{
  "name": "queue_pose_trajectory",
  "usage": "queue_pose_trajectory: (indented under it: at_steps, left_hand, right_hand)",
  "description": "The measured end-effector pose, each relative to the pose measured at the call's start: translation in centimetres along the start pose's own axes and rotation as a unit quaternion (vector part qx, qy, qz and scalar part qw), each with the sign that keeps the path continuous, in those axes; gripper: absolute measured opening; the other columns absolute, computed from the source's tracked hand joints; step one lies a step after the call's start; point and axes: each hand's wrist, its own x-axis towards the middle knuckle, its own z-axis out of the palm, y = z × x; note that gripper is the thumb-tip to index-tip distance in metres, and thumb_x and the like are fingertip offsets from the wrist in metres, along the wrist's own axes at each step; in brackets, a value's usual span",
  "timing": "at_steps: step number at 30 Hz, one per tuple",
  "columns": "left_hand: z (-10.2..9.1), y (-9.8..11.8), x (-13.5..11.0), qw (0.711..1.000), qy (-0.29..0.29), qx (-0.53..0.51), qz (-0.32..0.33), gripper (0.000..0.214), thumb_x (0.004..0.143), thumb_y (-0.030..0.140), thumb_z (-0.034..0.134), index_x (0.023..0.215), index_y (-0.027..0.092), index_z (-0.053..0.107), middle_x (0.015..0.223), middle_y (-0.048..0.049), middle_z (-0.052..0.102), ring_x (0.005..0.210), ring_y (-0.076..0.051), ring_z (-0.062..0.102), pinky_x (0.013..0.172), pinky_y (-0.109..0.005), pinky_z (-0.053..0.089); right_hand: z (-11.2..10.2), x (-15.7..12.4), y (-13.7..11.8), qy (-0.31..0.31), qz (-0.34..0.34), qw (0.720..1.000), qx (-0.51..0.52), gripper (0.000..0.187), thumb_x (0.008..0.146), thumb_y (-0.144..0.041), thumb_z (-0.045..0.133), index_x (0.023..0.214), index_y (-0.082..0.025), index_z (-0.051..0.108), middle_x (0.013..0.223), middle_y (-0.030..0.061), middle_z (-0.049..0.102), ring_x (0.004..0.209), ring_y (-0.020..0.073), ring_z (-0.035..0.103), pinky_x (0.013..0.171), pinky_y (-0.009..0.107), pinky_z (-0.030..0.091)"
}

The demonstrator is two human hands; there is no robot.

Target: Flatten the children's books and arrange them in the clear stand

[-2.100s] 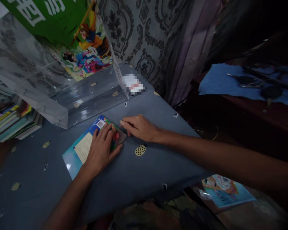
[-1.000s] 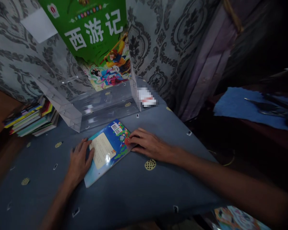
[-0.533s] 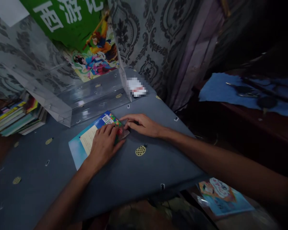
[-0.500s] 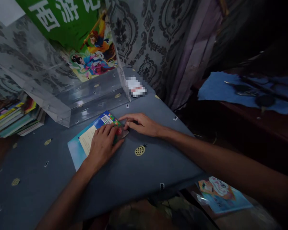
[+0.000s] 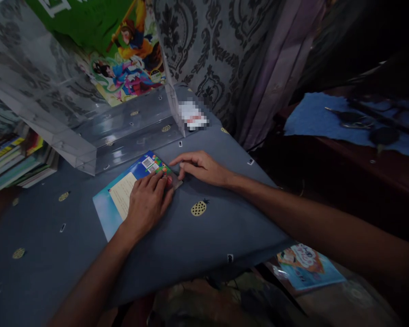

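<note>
A thin blue picture book [image 5: 122, 200] lies back cover up on a grey-blue cloth [image 5: 177, 236] with pineapple prints. My left hand [image 5: 147, 203] rests flat on the book's right half, fingers stretched out and pressing down. My right hand [image 5: 200, 167] lies on the cloth beside the book's right edge, its fingertips touching a clear plastic flap [image 5: 177, 183] that sticks out there. Neither hand lifts anything.
A clear acrylic stand [image 5: 88, 131] behind the book holds a green storybook [image 5: 122, 59] upright. A stack of books [image 5: 17, 161] lies at the left. Another picture book [image 5: 305, 268] sits low at the right. A patterned curtain [image 5: 225, 59] hangs behind, with blue cloth [image 5: 327, 120] at the far right.
One second ago my left hand held the book's left edge; it has moved onto the book's right half. My right hand has stayed at the right edge.
</note>
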Motion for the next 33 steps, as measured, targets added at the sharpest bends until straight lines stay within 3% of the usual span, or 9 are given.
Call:
queue_pose_trajectory:
  at_steps: [8, 14, 19, 23, 27, 30, 33]
  left_hand:
    - [-0.1, 0.0, -0.2, 0.999, -0.037, 0.01, 0.004, 0.038, 0.102, 0.036, 0.048, 0.136, 0.025, 0.06, 0.139, -0.0136, 0.062, 0.129, -0.034, 0.056, 0.101, -0.052, 0.047]
    - [0.4, 0.3, -0.6, 0.997, -0.018, 0.052, 0.05, 0.037, 0.103, 0.03, 0.046, 0.137, 0.026, 0.061, 0.142, -0.0154, 0.061, 0.13, -0.034, 0.057, 0.101, -0.051, 0.048]
    - [-0.6, -0.5, -0.4, 0.997, -0.04, 0.019, 0.058, 0.036, 0.103, 0.037, 0.05, 0.134, 0.026, 0.063, 0.14, -0.0128, 0.063, 0.13, -0.03, 0.057, 0.102, -0.048, 0.049]
    - [-1.8, -3.9, -1.0, 0.996, -0.072, 0.008, -0.049, 0.038, 0.104, 0.038, 0.047, 0.135, 0.024, 0.062, 0.14, -0.0133, 0.062, 0.125, -0.029, 0.06, 0.102, -0.049, 0.049]
    - [-2.4, -7.2, -2.6, 0.986, -0.076, 0.003, -0.149, 0.041, 0.104, 0.037, 0.046, 0.139, 0.02, 0.059, 0.143, -0.0165, 0.058, 0.124, -0.031, 0.06, 0.101, -0.048, 0.049]
    - [-3.0, -7.6, -3.3, 0.983, -0.087, 0.0, -0.163, 0.04, 0.104, 0.038, 0.045, 0.137, 0.022, 0.06, 0.136, -0.0144, 0.062, 0.12, -0.031, 0.062, 0.093, -0.044, 0.052]
    - [-4.2, -6.7, -3.3, 0.976, -0.117, 0.036, -0.182, 0.039, 0.103, 0.043, 0.045, 0.133, 0.024, 0.063, 0.123, -0.0135, 0.066, 0.108, -0.031, 0.066, 0.083, -0.04, 0.053]
  right_hand:
    - [0.2, -0.4, -0.2, -0.01, -0.054, 0.99, -0.133, 0.032, 0.094, -0.015, 0.047, 0.111, -0.016, 0.073, 0.077, 0.0012, 0.071, 0.068, 0.013, 0.061, 0.068, 0.025, 0.045]
    - [1.3, -1.1, 0.1, 0.02, -0.173, 0.943, -0.285, 0.028, 0.096, -0.018, 0.047, 0.106, -0.016, 0.073, 0.08, 0.0043, 0.069, 0.073, 0.0164, 0.059, 0.074, 0.029, 0.046]
    - [2.1, -1.8, -0.2, 0.029, -0.176, 0.898, -0.403, 0.027, 0.095, -0.018, 0.046, 0.096, -0.017, 0.073, 0.073, 0.0051, 0.066, 0.07, 0.0176, 0.058, 0.07, 0.029, 0.044]
    - [3.6, -3.1, -1.8, 0.03, -0.127, 0.86, -0.494, 0.026, 0.095, -0.016, 0.047, 0.103, -0.017, 0.071, 0.074, 0.0081, 0.07, 0.072, 0.0214, 0.061, 0.071, 0.033, 0.044]
    - [5.1, -4.7, -3.5, 0.015, -0.08, 0.859, -0.506, 0.026, 0.096, -0.014, 0.048, 0.111, -0.017, 0.069, 0.081, 0.0107, 0.073, 0.083, 0.0255, 0.064, 0.078, 0.036, 0.046]
    - [5.9, -5.6, -4.2, 0.008, -0.058, 0.853, -0.519, 0.026, 0.097, -0.016, 0.048, 0.116, -0.018, 0.067, 0.099, 0.0131, 0.076, 0.094, 0.0272, 0.066, 0.086, 0.039, 0.047]
    - [6.4, -5.7, -4.3, 0.006, -0.049, 0.855, -0.516, 0.033, 0.1, -0.021, 0.048, 0.13, -0.015, 0.061, 0.124, 0.0174, 0.071, 0.112, 0.0299, 0.065, 0.095, 0.043, 0.048]
